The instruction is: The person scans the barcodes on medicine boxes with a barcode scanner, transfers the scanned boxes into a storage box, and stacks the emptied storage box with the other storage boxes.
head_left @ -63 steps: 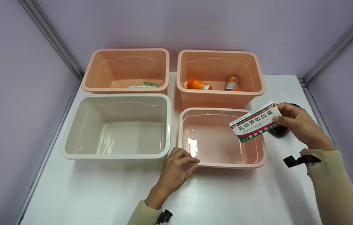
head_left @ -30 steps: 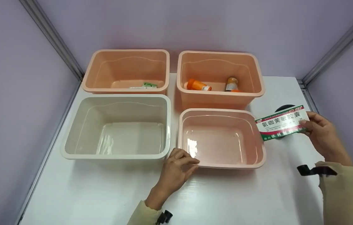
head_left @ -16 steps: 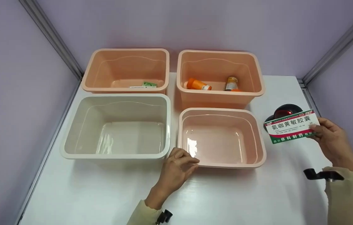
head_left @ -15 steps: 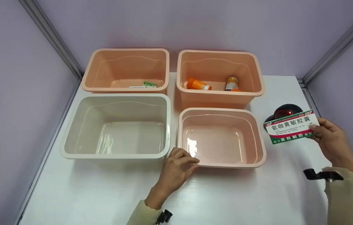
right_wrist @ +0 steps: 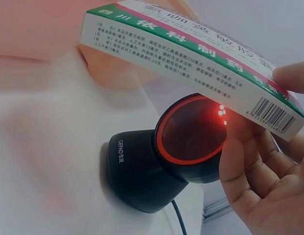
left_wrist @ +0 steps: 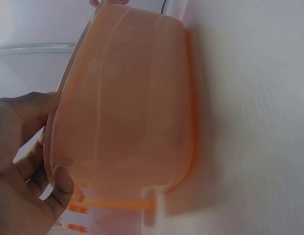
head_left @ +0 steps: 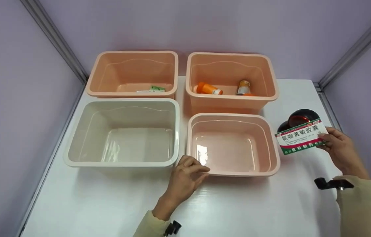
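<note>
My right hand (head_left: 345, 151) pinches a white, green and red medicine box (head_left: 301, 136) by its right end, thumb on the printed face. Below and behind the box stands a black barcode scanner (right_wrist: 147, 166) with a red-ringed window and glowing red lights. In the right wrist view, the box's barcode edge faces down near that window. My left hand (head_left: 184, 179) grips the front left rim of the pink bin (head_left: 243, 174). The left wrist view shows its thumb and fingers (left_wrist: 32, 112) round the rim, with the bin's side wall (left_wrist: 127, 103) beyond.
A white bin (head_left: 123, 164) stands left of the pink one. Behind are two peach bins: the left one (head_left: 133, 94) holds a green-and-white box (head_left: 157, 89), the right one (head_left: 231, 97) an orange pill bottle (head_left: 209, 89) and an amber bottle (head_left: 244, 88). Walls enclose the table.
My right hand has carried the medicine box from over the pink bin right to the scanner, then shifted it slightly back left and nearer. The left hand has stayed at the rim.
</note>
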The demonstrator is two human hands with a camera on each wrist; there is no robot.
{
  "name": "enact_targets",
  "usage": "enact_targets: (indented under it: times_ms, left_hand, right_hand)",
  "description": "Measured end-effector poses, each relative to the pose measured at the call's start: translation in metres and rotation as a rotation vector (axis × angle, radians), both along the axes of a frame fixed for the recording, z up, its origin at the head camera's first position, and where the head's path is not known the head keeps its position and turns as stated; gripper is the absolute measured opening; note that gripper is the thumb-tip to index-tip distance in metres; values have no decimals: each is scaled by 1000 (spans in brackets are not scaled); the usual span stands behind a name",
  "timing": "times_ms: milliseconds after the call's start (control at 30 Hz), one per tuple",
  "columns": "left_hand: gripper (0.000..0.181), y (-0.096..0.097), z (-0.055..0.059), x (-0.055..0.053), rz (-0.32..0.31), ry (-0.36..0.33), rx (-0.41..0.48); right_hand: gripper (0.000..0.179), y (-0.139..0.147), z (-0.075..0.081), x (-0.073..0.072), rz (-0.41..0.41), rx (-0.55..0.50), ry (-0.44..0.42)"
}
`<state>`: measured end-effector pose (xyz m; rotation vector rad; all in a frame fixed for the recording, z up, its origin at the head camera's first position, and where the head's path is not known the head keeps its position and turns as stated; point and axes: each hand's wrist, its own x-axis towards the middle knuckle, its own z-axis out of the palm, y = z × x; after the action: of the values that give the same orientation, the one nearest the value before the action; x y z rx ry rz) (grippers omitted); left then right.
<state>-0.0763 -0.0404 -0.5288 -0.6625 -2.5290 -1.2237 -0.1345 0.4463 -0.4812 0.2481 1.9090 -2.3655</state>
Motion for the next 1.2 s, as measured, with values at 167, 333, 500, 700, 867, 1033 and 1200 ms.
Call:
enact_targets:
  times_ms: [167, 333, 500, 700, 867, 1033, 1200]
  left_hand:
    - [9, 0, 0, -1, 0, 5, 0]
    - [9, 0, 0, 0, 3, 3, -4]
    - [9, 0, 0, 1, 6, -11, 0]
    - [9, 1, 1, 2, 12, -25, 1]
    - [8, 1, 2, 1, 14, -35, -4]
    - [8, 1, 1, 1, 15, -28, -3]
    - [8, 1, 2, 1, 14, -26, -10]
  right_hand:
    - [15, 2, -5, -2, 3, 63, -27]
    - [14, -1, -15, -5, 21, 169, -72]
    - [17, -6, -23, -9, 27, 210, -106]
    - [14, -10, -27, -16, 8, 240, -150]
    - [7, -13, -30, -19, 0, 263, -183]
    - [5, -17, -32, -17, 2, 260, -196]
    - [4, -21, -34, -18, 21, 271, -203]
